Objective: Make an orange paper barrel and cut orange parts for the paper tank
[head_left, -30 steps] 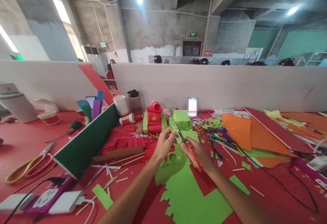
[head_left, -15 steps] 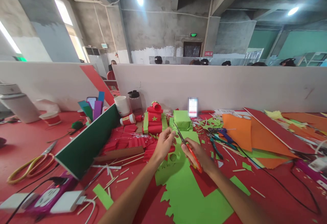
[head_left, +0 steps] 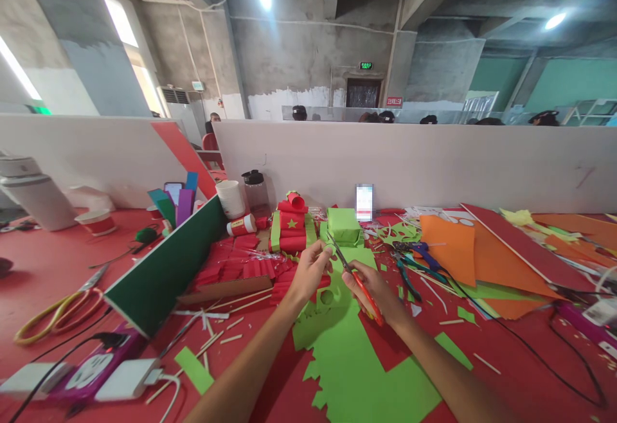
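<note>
Orange-handled scissors [head_left: 366, 296] are in the right hand [head_left: 380, 288], whose fingers are closed around the handles, with the blades pointing forward and to the left, past the left fingertips. The left hand [head_left: 310, 270] has thumb and fingers pinched together on a small piece of green paper [head_left: 333, 256] just beside the blades; its outline is hard to make out against the green behind it.

Beneath both hands and running back toward the body lies a large light-green paper sheet [head_left: 371, 378] with a jagged left edge and cut-out holes. A dark red sheet [head_left: 383, 344] lies on it, below the right wrist. Just beyond the hands sits a green-wrapped box [head_left: 343, 225], with a phone [head_left: 364, 203] propped upright behind it. Ahead of the left hand stands a red paper model [head_left: 292, 222] with a yellow star on its front.

Left of the left hand, red paper pieces [head_left: 231, 269] fill a shallow cardboard tray, next to a dark green board [head_left: 166, 275] standing on edge. Right of the right hand lie teal-handled pliers [head_left: 407, 279], a blue glue gun [head_left: 425, 254] and, farther out, orange sheets [head_left: 448, 249]. Well beyond both hands, a pale partition [head_left: 409, 162] crosses the red table.
</note>
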### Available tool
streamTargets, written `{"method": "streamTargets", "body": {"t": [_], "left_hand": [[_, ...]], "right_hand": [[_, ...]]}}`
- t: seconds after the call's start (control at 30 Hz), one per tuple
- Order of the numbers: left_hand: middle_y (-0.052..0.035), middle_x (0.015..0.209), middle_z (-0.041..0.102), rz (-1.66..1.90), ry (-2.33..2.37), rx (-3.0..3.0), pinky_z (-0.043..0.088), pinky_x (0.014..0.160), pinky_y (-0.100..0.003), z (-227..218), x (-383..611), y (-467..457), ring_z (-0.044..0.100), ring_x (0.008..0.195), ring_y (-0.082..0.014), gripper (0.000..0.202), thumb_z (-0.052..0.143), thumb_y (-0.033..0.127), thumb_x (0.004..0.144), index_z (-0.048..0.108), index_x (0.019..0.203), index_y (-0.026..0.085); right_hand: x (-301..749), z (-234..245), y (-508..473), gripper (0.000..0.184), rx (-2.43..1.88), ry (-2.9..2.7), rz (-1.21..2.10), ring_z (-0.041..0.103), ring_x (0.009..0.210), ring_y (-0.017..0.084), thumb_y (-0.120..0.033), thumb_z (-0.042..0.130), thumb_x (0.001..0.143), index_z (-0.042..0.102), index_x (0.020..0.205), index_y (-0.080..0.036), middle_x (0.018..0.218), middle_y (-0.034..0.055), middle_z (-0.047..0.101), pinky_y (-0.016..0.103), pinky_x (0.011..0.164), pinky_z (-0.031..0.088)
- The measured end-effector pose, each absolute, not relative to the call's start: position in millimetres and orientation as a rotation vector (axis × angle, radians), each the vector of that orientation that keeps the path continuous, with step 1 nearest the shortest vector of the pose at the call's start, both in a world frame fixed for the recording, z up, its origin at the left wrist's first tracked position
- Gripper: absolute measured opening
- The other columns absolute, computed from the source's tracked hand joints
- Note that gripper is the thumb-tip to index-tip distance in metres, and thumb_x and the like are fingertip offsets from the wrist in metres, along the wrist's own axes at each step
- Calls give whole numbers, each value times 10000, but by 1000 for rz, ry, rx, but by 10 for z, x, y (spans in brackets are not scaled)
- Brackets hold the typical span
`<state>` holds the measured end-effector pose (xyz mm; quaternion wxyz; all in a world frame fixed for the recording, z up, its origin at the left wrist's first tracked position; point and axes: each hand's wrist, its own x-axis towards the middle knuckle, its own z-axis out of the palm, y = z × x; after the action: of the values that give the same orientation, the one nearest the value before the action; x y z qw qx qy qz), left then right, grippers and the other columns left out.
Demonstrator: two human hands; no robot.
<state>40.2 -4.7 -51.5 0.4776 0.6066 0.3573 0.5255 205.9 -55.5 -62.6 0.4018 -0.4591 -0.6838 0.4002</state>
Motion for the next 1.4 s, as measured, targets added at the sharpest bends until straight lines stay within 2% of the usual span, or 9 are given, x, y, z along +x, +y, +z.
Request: {"method": "streamTargets", "body": {"t": [0.27,0.63,0.83,1.4], "left_hand": [[47,551,531,1295,868,1497,402,527,-222,-510,393,-58,495,499,-103,286,563,441,844,535,721,183],[44,544,516,1233,865,1571,383,542,-229,-503,352,-25,484,507,-107,271,556,406,835,494,684,190],[42,535,516,1235,859,1536,378,525,-230,-534,343,-4,491,501,-112,273,570,421,826,519,696,186],[43,581,532,1273,883,1543,397,535,-230,-519,343,-9,513,515,-113,293,573,462,832,519,739,189]], "right_hand": [[2056,-634,-558,366,-1159,-1716,1034,397,408,83,-580,513,902,487,842,-219,547,-79,408,179,387,288],[2100,-652,-525,383,-1150,-1781,1004,331,395,72,-596,533,884,517,883,-214,571,-76,418,189,377,228],[2103,-650,-516,389,-1160,-1754,1030,307,380,72,-600,561,865,502,840,-217,534,-83,388,196,370,208],[2086,-613,-557,403,-1150,-1756,1067,313,396,76,-621,534,872,494,853,-221,553,-89,348,191,374,243]]}}
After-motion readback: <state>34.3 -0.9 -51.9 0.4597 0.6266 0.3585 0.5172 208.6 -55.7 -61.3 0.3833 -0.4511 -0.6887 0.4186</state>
